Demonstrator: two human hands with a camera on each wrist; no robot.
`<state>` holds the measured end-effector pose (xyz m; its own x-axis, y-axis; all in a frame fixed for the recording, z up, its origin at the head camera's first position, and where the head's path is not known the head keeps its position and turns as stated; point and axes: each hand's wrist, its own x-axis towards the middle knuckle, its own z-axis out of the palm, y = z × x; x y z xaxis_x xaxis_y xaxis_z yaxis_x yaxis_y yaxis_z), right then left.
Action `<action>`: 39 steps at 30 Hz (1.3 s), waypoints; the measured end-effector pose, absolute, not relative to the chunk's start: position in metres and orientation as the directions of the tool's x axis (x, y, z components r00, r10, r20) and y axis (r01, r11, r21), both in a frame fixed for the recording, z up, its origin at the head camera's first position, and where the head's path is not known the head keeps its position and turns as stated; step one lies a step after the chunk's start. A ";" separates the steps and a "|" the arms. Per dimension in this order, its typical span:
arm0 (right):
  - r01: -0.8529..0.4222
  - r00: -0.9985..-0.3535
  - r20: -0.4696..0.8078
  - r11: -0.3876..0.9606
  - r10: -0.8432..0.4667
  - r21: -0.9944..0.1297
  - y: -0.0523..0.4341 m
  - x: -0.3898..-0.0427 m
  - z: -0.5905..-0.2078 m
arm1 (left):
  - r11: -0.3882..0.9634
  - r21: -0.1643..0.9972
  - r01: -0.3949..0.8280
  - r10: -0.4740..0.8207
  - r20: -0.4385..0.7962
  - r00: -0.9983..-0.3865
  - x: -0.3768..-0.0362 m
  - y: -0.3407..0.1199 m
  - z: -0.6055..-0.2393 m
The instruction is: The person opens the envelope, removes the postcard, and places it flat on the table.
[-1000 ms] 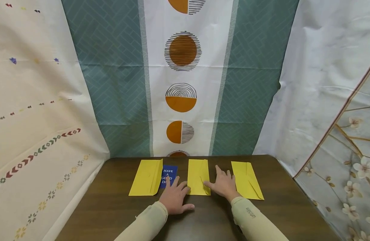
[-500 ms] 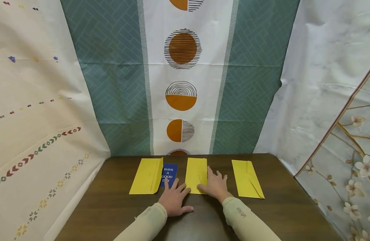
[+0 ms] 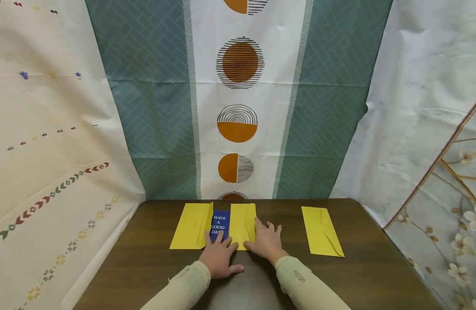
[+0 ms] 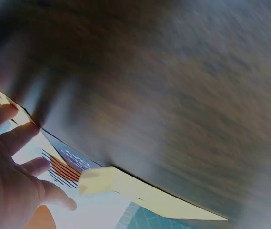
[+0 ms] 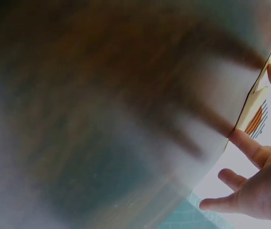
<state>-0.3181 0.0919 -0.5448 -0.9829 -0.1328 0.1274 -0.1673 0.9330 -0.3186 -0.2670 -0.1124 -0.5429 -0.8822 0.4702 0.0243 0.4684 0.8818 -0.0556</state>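
Observation:
Three yellow envelopes lie on the dark wooden table. Beside the left envelope (image 3: 188,226), a blue card (image 3: 221,215) printed "HAVE A GOOD DAY" shows between it and the middle envelope (image 3: 239,219). My left hand (image 3: 217,257) lies spread, its fingertips over the card's lower edge and at the middle envelope's near left corner. With fingers spread, my right hand (image 3: 266,241) touches that envelope's right side and lower edge. In the right wrist view, fingertips of the right hand (image 5: 259,183) meet the tabletop at the envelope's edge. Farther right lies the third envelope (image 3: 319,230), untouched.
The brown table (image 3: 362,267) ends at a patterned curtain (image 3: 241,103) behind the envelopes. A cream cloth (image 3: 59,142) hangs along the left side, and a white floral cloth (image 3: 416,142) along the right.
My right hand has moved left and the middle envelope has slid left with it, up against the blue card. The left hand has stayed nearly in place.

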 end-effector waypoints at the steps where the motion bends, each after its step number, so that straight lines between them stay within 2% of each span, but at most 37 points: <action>1: -0.163 -0.984 0.127 0.935 -0.129 -0.314 0.091 -0.318 -0.545 | 0.883 -0.050 0.466 0.468 0.019 -0.884 -0.267 -0.113 -0.542; 8: -0.150 -0.985 0.130 0.946 -0.117 -0.287 0.090 -0.317 -0.546 | 0.888 -0.013 0.460 0.460 -0.013 -0.888 -0.268 -0.116 -0.542; 16: -0.147 -0.988 0.098 0.918 -0.120 -0.369 0.115 -0.318 -0.538 | 0.889 -0.004 0.458 0.458 -0.023 -0.889 -0.269 -0.115 -0.544; 19: -0.191 -0.981 0.106 0.916 -0.163 -0.353 0.132 -0.316 -0.540 | 0.888 0.000 0.461 0.461 -0.020 -0.887 -0.270 -0.116 -0.545; 24: -0.277 -0.960 0.040 0.909 -0.279 -0.311 0.154 -0.313 -0.543 | 0.889 0.020 0.457 0.457 -0.031 -0.889 -0.271 -0.117 -0.545; 29: -0.258 -0.958 -0.032 0.908 -0.284 -0.330 0.159 -0.317 -0.543 | 0.895 0.032 0.445 0.446 -0.029 -0.895 -0.272 -0.116 -0.548; 33: -0.211 -0.964 -0.086 0.921 -0.252 -0.328 0.157 -0.319 -0.535 | 0.910 0.075 0.407 0.406 0.037 -0.913 -0.275 -0.109 -0.549; 39: -0.180 -0.965 -0.123 0.926 -0.231 -0.331 0.157 -0.320 -0.529 | 0.935 0.219 0.280 0.242 0.186 -0.952 -0.282 -0.076 -0.535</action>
<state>-0.3195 0.1569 -0.5287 -0.9650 -0.2314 -0.1232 -0.1800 0.9264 -0.3307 -0.2817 -0.0756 -0.5347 -0.9524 0.2419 0.1856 0.2801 0.9347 0.2188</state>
